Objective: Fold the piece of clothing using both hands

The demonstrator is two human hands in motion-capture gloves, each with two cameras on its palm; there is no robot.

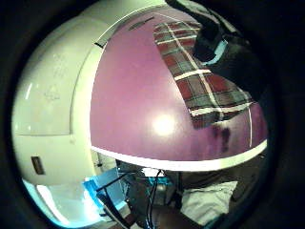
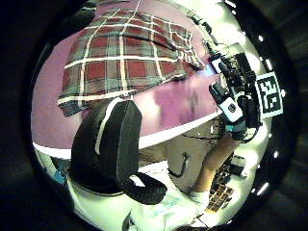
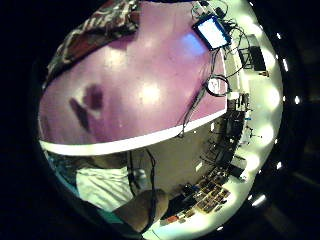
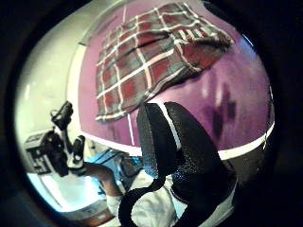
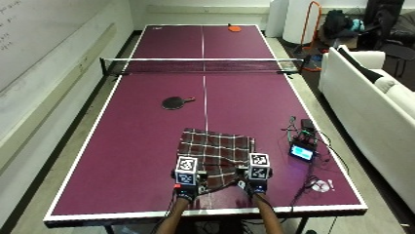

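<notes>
A maroon table-tennis table (image 5: pixel 129 146) with white lines fills the outside view, its net (image 5: pixel 202 65) stretched across the middle. A white sofa (image 5: pixel 373 105) stands off the table's right side. On the near half, just right of the centre line, lies the piece of clothing (image 5: pixel 217 151), a red and grey plaid garment spread flat on the surface, its near edge close to the person's side of the table. Both forearms reach up from the near edge, and the left hand (image 5: pixel 187 183) and right hand (image 5: pixel 257 179) sit side by side at the garment's near edge, one at each near corner. Whether either hand touches the cloth cannot be told from above (the gloves' upper parts cover the fingers there). The left thumb side palm view shows a gloved thumb (image 2: pixel 108 144) standing out clear of the plaid cloth (image 2: pixel 125 57), which lies flat beyond it; the right thumb side palm view likewise shows a gloved thumb (image 4: pixel 175 146) with nothing in it, and the cloth (image 4: pixel 151 56) flat on the table beyond it; so both hands read as relaxed and holding nothing. Farther up the near half rests a dark paddle (image 5: pixel 175 102), well apart from the garment. Near the right edge sits a small device with a lit screen (image 5: pixel 302 152), cables trailing from it. A red paddle (image 5: pixel 234 28) lies at the far end.
</notes>
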